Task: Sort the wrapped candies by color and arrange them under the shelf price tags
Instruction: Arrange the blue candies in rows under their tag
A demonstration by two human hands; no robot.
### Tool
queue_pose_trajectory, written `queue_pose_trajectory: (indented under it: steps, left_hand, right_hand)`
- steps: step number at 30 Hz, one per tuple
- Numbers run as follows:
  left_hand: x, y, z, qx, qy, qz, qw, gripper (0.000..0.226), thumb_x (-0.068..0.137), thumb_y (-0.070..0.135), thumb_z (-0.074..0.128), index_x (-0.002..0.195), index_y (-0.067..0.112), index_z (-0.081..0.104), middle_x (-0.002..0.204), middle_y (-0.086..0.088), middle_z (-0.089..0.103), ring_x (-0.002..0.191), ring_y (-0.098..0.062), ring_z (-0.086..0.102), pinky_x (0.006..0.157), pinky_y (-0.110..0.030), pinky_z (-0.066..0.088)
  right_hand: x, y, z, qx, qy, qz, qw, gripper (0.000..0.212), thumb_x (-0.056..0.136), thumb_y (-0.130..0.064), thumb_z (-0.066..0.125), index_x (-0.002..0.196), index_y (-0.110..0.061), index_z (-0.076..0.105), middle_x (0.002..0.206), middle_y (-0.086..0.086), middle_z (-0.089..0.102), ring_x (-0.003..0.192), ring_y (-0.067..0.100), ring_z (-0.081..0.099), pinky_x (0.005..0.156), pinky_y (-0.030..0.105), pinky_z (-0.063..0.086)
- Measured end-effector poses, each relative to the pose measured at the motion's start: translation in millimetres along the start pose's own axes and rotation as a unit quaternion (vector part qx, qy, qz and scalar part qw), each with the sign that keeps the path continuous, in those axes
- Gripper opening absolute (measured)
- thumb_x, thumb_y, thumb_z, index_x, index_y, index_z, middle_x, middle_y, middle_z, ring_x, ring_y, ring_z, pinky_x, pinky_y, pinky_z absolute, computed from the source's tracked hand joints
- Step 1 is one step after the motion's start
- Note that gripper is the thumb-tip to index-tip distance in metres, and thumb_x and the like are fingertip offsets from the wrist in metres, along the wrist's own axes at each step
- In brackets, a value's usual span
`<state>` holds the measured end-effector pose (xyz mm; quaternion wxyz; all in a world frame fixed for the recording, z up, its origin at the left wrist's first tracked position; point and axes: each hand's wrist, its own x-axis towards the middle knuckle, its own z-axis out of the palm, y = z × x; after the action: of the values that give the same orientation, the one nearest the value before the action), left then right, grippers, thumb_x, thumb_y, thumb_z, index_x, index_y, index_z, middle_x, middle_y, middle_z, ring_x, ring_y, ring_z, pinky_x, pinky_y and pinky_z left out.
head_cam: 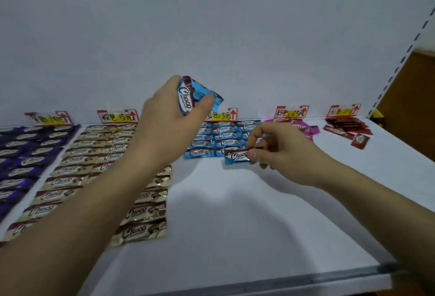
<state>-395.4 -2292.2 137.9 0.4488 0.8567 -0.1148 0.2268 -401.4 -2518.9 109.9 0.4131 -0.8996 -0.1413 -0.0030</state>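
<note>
- Misalignment risk: the blue candy (pixel 235 156) in your right hand (pixel 282 152) sits at the front edge of the blue rows (pixel 216 135), slightly askew. If you release it crooked, the row will likely drift out of line.
- Disturbance risk: your right fingertips work just beside candies already laid. A sideways drag could push them out of place.
- Drop risk: your left hand (pixel 169 116) carries a stack of blue candies (pixel 188 98) high above the shelf (pixel 235 213). A slack grip could spill wrappers onto the sorted groups.
- Sweep risk: your left forearm passes over the gold candies (pixel 94 154). Lowering it could scatter them.
- Left hand pose: raised, back of the hand toward you, fingers and thumb curled round the stack.
- Right hand pose: low over the shelf, thumb and fingertips pinching the right end of the single candy. Whether the candy already rests on the shelf cannot be told.
- Location: the blue rows lie below the blue price tag (pixel 223 114), between the gold candies and the pink candies (pixel 303 128).
</note>
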Motion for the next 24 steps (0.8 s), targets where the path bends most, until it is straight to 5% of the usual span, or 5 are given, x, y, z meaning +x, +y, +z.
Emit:
queue_pose_trajectory:
  steps: [4,8,16,24]
  left_hand:
    - [16,-19,-26,-0.111,0.03,-0.037,0.993,0.013,0.101,0.032,0.056,0.09,0.027,0.059,0.07,0.014,0.062,0.057,0.002,0.057,0.05,-0.013,0.042]
    - [9,-30,-38,-0.184,0.019,-0.096,0.978,0.017,0.102,0.026,0.052,0.086,0.023,0.058,0.058,0.014,0.059,0.05,-0.001,0.051,0.044,-0.015,0.038]
    - [3,-46,-47,-0.212,0.012,-0.157,0.964,0.017,0.1,0.029,0.055,0.083,0.024,0.056,0.064,0.007,0.059,0.049,-0.007,0.05,0.045,-0.022,0.04]
    - [7,-45,-48,-0.223,-0.004,-0.169,0.96,0.015,0.098,0.025,0.053,0.085,0.018,0.057,0.061,0.001,0.056,0.049,-0.009,0.048,0.044,-0.026,0.039]
  right_hand:
    - [25,-17,51,-0.127,-0.013,-0.059,0.99,0.012,0.089,-0.024,0.071,0.081,-0.028,0.062,0.075,-0.01,0.068,0.069,0.004,0.059,0.063,0.026,0.046]
    - [16,-9,74,-0.24,0.045,-0.129,0.961,0.003,0.094,-0.033,0.064,0.096,-0.031,0.066,0.102,-0.014,0.059,0.093,0.005,0.05,0.077,0.027,0.043]
    - [16,0,85,-0.198,0.015,-0.17,0.965,0.022,0.093,-0.012,0.068,0.106,-0.027,0.074,0.105,-0.012,0.068,0.098,0.005,0.059,0.088,0.02,0.048]
    - [24,-2,88,-0.203,0.033,-0.143,0.968,0.021,0.093,-0.017,0.069,0.11,-0.027,0.077,0.107,-0.008,0.07,0.098,0.009,0.06,0.084,0.019,0.045]
